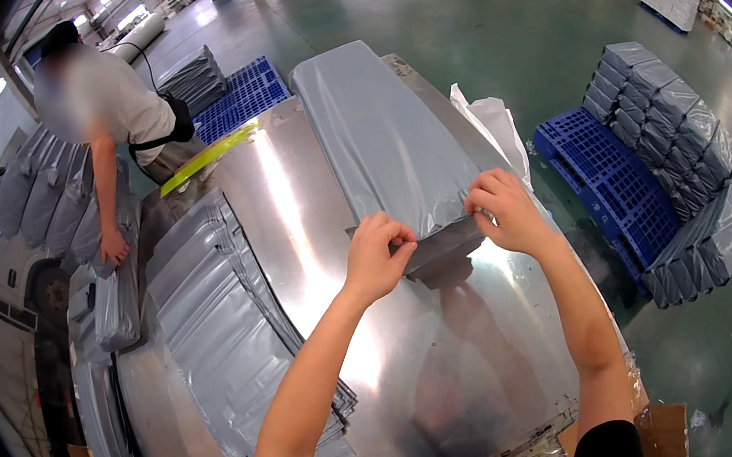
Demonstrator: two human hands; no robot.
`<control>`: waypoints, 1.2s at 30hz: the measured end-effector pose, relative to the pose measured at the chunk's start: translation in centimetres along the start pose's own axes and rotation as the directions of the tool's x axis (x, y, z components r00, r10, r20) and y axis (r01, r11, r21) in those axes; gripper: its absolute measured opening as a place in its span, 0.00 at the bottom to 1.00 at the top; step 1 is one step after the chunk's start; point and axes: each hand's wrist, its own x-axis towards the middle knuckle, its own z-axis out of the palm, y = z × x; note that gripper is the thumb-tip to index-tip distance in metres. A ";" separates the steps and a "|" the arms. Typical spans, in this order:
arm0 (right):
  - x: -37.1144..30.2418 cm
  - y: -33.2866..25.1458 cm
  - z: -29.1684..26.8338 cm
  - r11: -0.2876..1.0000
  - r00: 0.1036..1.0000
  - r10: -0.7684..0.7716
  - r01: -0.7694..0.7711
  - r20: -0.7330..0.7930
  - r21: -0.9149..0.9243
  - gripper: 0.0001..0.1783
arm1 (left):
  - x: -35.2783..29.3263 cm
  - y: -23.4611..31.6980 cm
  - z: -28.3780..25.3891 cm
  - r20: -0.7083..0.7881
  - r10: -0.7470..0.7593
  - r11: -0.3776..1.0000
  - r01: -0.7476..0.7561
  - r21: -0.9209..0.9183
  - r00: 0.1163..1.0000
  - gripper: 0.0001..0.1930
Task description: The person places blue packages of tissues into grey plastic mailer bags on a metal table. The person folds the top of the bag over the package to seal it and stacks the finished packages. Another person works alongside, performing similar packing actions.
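A: Nearest the lens, two bare forearms rise from the lower edge over a shiny metal table (461,374). What do the hands hold?

B: Both grip the near end of a long grey plastic-wrapped package (381,133) that lies lengthwise on the table, running away from the person. The left hand (377,257) has its fingers curled shut, pinching the wrap at the package's near left corner. The right hand (504,209) has its fingers bent and closed on the wrap at the near right corner.

A: And beside them?

B: A fanned stack of flat grey bags (220,324) lies on the table's left part, near the left forearm but apart from it. A crumpled white plastic sheet (491,122) sits just beside the package's right edge.

A: Further out?

B: A co-worker (110,105) leans on grey bundles at the far left. On the green floor to the right, wrapped grey packages (683,156) are stacked on a blue pallet (612,184).
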 end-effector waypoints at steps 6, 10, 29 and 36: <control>-0.1 -0.3 0.3 0.991 0.998 0.040 -0.046 0.050 0.127 0.10 | 0.3 0.5 0.0 0.052 0.011 0.994 -0.017 0.108 0.999 0.07; -0.2 -0.4 0.6 0.980 0.990 0.098 -0.114 0.105 0.160 0.10 | 0.1 -0.6 0.4 0.029 0.054 0.998 -0.055 0.042 0.998 0.08; 0.6 -0.7 4.9 0.917 0.901 0.397 -0.397 -0.177 0.036 0.19 | 1.1 -2.5 1.0 -0.385 -0.269 0.949 0.176 -0.261 0.883 0.19; -1.5 -3.5 6.5 0.939 0.996 0.055 -0.027 0.071 -0.344 0.32 | -17.4 -10.9 -11.1 -0.519 -0.537 0.841 0.464 -0.276 0.665 0.25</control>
